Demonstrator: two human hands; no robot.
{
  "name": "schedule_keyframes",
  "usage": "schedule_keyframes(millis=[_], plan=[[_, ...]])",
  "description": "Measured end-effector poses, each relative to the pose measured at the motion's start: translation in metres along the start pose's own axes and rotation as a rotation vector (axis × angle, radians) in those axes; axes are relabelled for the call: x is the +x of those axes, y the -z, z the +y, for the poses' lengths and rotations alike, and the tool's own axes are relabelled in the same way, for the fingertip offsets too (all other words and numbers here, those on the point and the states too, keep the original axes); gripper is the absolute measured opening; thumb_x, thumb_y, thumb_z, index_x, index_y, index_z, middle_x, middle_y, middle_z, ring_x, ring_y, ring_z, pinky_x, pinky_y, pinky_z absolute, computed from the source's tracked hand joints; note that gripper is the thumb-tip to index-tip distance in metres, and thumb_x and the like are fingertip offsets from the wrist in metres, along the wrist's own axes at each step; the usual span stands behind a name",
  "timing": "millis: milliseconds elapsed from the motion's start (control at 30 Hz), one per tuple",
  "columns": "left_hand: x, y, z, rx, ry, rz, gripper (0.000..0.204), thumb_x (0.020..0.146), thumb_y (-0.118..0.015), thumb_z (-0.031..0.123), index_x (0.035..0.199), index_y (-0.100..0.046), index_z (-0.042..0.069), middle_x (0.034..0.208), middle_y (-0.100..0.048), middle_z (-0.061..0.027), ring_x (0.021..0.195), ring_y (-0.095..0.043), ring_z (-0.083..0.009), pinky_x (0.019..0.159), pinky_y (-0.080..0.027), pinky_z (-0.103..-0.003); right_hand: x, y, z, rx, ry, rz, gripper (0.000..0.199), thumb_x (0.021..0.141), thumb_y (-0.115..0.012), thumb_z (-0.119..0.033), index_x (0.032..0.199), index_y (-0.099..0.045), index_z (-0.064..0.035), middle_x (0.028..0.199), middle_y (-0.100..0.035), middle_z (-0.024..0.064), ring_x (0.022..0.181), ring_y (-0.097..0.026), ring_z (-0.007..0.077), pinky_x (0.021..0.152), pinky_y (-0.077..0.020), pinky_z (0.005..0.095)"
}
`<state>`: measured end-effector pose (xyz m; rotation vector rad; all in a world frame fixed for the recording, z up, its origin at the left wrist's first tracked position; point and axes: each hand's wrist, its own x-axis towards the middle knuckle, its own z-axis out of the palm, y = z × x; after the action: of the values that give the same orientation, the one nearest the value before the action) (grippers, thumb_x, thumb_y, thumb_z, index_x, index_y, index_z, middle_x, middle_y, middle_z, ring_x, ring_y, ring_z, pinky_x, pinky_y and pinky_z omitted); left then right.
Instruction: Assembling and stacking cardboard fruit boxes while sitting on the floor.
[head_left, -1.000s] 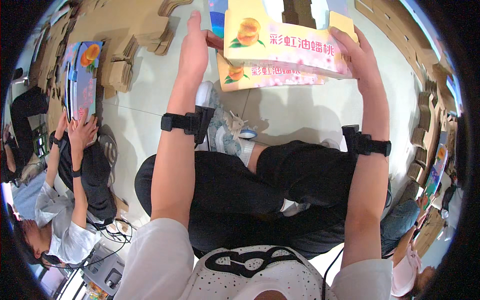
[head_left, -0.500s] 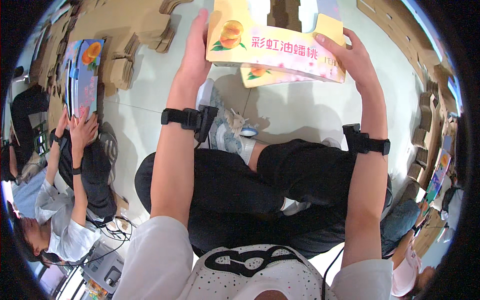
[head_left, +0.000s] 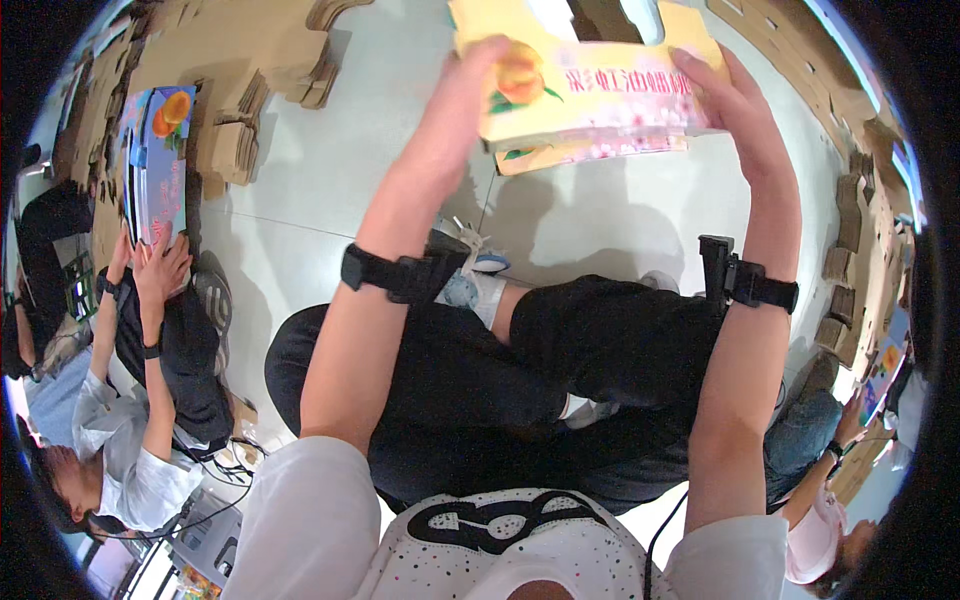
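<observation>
- Step in hand, likely: two-handed handling of yellow carton (head_left: 600, 112), over floor (head_left: 290, 180) between cardboard stacks (head_left: 236, 150) along its left and right edges.
- Right hand (head_left: 735, 105): grip pinches carton's right end, thumb on front panel.
- Left hand (head_left: 470, 95): at left end, blurred; can't tell grip.
- Next move probably calls for supporting both ends.
- Carton top cut off; lower printed strip (head_left: 610, 154), same carton or another: unclear.

Person in white short-sleeved shirt (head_left: 595, 555) and black trousers (head_left: 480, 370).
The shirt has small dots and black curved print (head_left: 490, 525); black straps (head_left: 372, 269) with dark blocks (head_left: 438, 274) are around both forearms.
</observation>
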<state>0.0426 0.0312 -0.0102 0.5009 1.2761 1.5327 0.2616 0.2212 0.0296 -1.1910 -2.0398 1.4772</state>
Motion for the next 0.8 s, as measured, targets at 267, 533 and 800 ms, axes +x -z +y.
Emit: schedule_keyframes(millis=[267, 533, 800], plan=[[0.007, 0.009, -0.022, 0.059, 0.106, 0.06, 0.058, 0.094, -0.057, 0.048, 0.129, -0.05, 0.003, 0.123, -0.059, -0.0068, 0.111, -0.059, -0.0151, 0.094, -0.048, -0.033, 0.002, -0.018, 0.006, -0.291, -0.142, 0.118, 0.082, 0.08, -0.065, -0.066, 0.124, -0.056, 0.0026, 0.098, -0.066, 0.0129, 0.083, -0.065, 0.0167, 0.075, -0.0527, 0.0292], [0.004, 0.044, 0.022, 0.132, 0.08, 0.133, 0.051, 0.089, -0.066, 0.048, 0.119, -0.062, 0.007, 0.11, -0.066, -0.0038, 0.098, -0.065, -0.0145, 0.085, -0.053, -0.033, -0.002, -0.04, 0.008, -0.519, -0.11, 0.021, 0.108, 0.071, -0.061, -0.08, 0.118, -0.055, 0.0167, 0.105, -0.066, 0.0308, 0.102, -0.066, 0.0377, 0.09, -0.0503, 0.0386], [0.004, 0.061, 0.03, 0.121, -0.007, 0.3, 0.048, 0.089, -0.068, 0.039, 0.124, -0.061, 0.006, 0.117, -0.064, -0.0045, 0.107, -0.061, -0.0147, 0.09, -0.048, -0.031, -0.012, -0.05, -0.004, -0.48, -0.069, -0.107, 0.107, 0.071, -0.06, -0.082, 0.115, -0.058, 0.0156, 0.109, -0.064, 0.0337, 0.106, -0.064, 0.0407, 0.092, -0.0494, 0.04]])
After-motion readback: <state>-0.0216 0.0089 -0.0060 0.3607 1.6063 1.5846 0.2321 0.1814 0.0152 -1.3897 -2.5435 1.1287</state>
